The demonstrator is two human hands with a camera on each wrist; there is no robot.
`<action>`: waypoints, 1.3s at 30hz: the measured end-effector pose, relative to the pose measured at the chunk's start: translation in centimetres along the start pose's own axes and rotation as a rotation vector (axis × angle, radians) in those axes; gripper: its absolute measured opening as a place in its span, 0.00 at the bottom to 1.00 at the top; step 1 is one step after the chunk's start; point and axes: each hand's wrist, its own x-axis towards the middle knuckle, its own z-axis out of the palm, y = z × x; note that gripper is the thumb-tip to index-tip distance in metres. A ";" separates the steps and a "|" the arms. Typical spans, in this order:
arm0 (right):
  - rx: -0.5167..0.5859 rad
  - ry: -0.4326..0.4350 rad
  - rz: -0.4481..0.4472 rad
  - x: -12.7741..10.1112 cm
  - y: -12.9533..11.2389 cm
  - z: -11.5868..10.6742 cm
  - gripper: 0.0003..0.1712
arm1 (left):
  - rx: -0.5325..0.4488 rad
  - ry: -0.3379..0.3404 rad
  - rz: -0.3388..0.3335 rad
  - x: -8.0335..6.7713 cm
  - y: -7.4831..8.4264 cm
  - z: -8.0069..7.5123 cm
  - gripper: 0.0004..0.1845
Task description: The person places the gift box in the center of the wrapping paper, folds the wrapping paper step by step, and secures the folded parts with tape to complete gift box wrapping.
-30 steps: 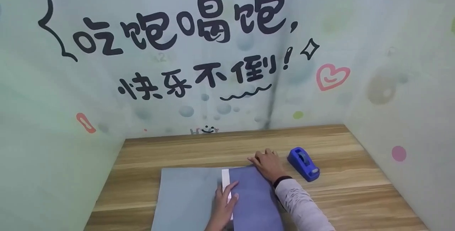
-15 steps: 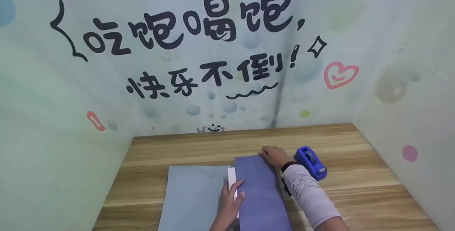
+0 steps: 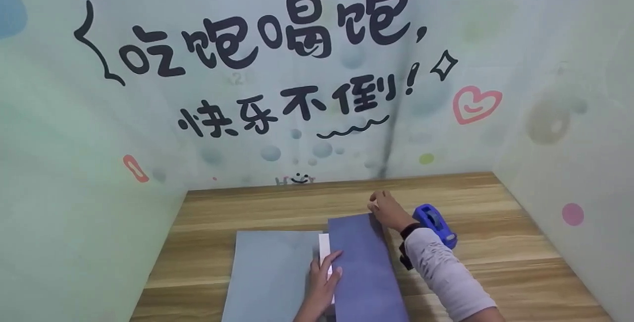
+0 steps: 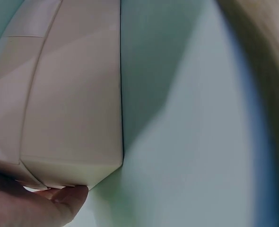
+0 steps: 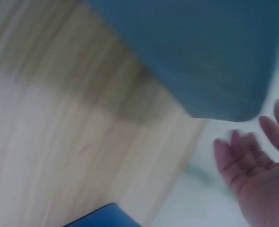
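A pale box (image 3: 324, 243) lies on a large sheet of paper (image 3: 272, 272), light grey-blue on the face showing at left. The sheet's purple-blue flap (image 3: 365, 267) is folded up from the right and covers most of the box. My left hand (image 3: 323, 282) grips the box, with fingertips also at the flap's edge; in the left wrist view its fingers touch the end of the box (image 4: 75, 99). Beside the flap's far right corner is my right hand (image 3: 390, 211). In the right wrist view that hand (image 5: 267, 184) has loosely bent fingers, apart from the paper.
A blue tape dispenser (image 3: 438, 228) stands right of the paper, partly behind my right forearm. The wooden table (image 3: 515, 262) meets pale printed walls (image 3: 337, 163) at the back and sides.
The flap has come farther up and over, its far edge shifting away from me. My right hand has moved outward and come off the flap's corner. The left hand keeps its hold.
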 end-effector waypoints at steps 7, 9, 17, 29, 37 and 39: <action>-0.047 -0.023 -0.095 -5.3 -1.0 -0.2 0.26 | 0.023 0.027 0.040 0.0 0.0 -0.1 0.18; -0.076 -0.040 -0.126 -7.4 -1.1 0.4 0.30 | 0.029 0.032 0.046 0.1 0.0 -0.1 0.18; -0.194 0.004 -0.211 -13.8 -1.8 4.0 0.37 | 0.062 0.028 0.009 0.2 0.2 -0.1 0.18; -0.502 0.040 -0.327 -14.5 -4.4 6.8 0.37 | 0.114 0.030 0.017 0.2 0.3 -1.0 0.22; -0.514 0.103 -0.344 -14.3 -4.2 7.1 0.37 | 0.024 -0.030 0.011 -0.2 -0.3 -1.7 0.34; -0.527 0.142 -0.367 -14.4 -4.2 7.2 0.37 | 0.043 -0.050 -0.041 -0.5 -0.3 -2.3 0.35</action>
